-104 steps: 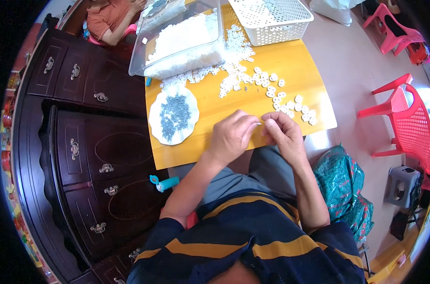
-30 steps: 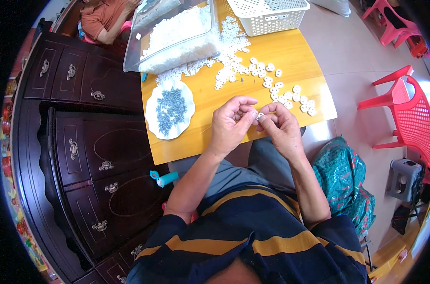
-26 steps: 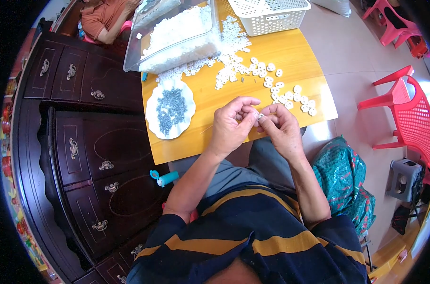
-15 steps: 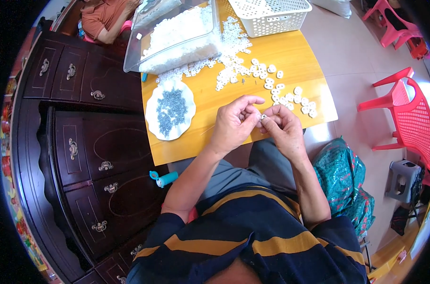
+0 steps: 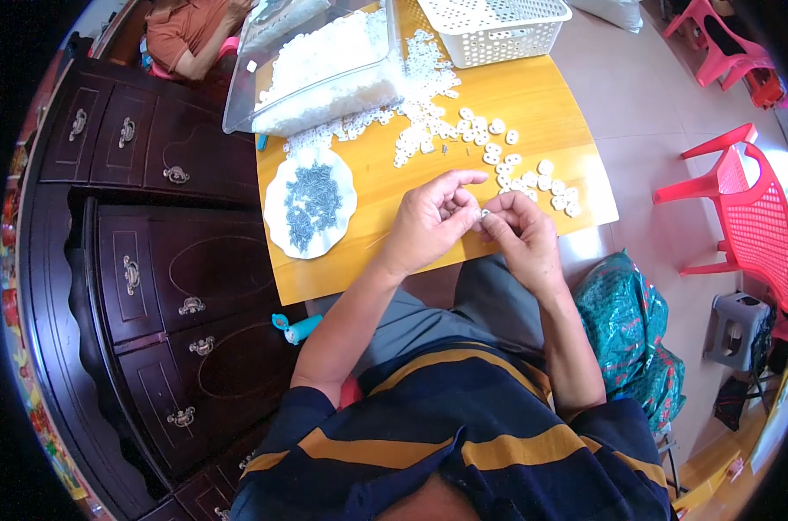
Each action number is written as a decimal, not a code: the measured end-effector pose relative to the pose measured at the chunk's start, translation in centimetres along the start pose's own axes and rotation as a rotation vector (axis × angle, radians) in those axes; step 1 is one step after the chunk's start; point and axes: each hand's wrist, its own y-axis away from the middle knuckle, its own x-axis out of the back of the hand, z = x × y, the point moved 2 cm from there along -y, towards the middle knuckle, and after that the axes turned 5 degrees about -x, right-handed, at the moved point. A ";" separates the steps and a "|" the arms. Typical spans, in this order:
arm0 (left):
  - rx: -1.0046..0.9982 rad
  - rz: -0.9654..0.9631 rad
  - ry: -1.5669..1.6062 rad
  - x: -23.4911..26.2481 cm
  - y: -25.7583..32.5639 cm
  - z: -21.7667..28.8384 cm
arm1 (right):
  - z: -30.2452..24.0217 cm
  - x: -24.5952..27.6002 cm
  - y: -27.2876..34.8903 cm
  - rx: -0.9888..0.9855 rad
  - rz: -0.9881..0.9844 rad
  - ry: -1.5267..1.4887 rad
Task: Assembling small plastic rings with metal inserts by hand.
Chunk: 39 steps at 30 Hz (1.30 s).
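Drawers (image 5: 142, 269) of dark wood fill the left side, and a small turquoise tube (image 5: 296, 329) lies at their foot. On the bench (image 5: 463, 122), furthest left, a white plate (image 5: 277, 227) holds a heap of small grey screws (image 5: 311, 205). Behind it sits a clear tub (image 5: 325, 65) full of white plastic pieces, and more of them, the discs (image 5: 498, 156), trail rightward across the yellow top toward a white basket (image 5: 489, 30) at the far edge.

Near the front edge of the bench the two hands meet. The left hand (image 5: 429, 221) is curled, thumb and forefinger closed toward the right hand (image 5: 520, 234), which is curled the same way. Between their fingertips they pinch one small white piece (image 5: 483, 213); it is too small to tell its long axis or whether a screw is in it. The piece lies at the junction of both hands, equally near each. The loose discs lie just beyond and to the right, nearer the right hand; the screws lie well to the left, nearer the left hand.

Right of the bench are a green patterned bag (image 5: 633, 334) and red chairs (image 5: 750, 217). Another person in an orange top (image 5: 190, 30) sits at the upper left.
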 end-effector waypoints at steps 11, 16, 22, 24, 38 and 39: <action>-0.344 0.038 -0.729 -1.0 -2.0 -1.7 | -0.2 2.4 -0.6 -0.029 0.053 -0.234; -0.392 -0.011 -0.900 -2.2 -2.8 -1.6 | -0.8 3.8 -0.6 -0.023 0.135 -0.310; -0.376 -0.027 -0.984 -2.1 -2.8 -1.8 | -1.3 4.2 -0.6 -0.029 0.182 -0.336; -0.382 -0.013 -1.002 -1.7 -2.4 -1.8 | -1.3 4.3 -0.6 -0.026 0.190 -0.335; -0.367 0.094 -0.980 -1.5 -3.3 -2.7 | -1.3 4.5 -0.6 -0.003 0.183 -0.327; -0.366 0.092 -0.979 -1.6 -3.3 -2.8 | -1.3 4.5 -0.6 0.018 0.180 -0.323</action>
